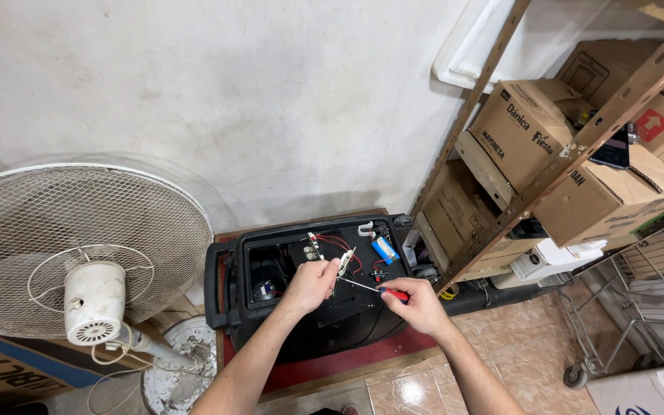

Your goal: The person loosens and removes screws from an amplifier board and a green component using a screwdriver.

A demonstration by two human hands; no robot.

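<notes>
Head view, left to right: white pedestal fan [78, 253]; open black speaker cabinet [309, 284] on the floor; left hand [313, 284] pinching a small circuit board [345, 263] above the cabinet; right hand [422, 305] gripping a red-handled screwdriver [382, 290], tip touching the board; cardboard boxes [578, 154] on metal shelving.

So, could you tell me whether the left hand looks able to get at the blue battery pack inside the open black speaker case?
Probably yes: the blue battery pack lies uncovered in the open black speaker case, just beyond the left hand. Only red wires and the small circuit board it pinches lie between.
</notes>
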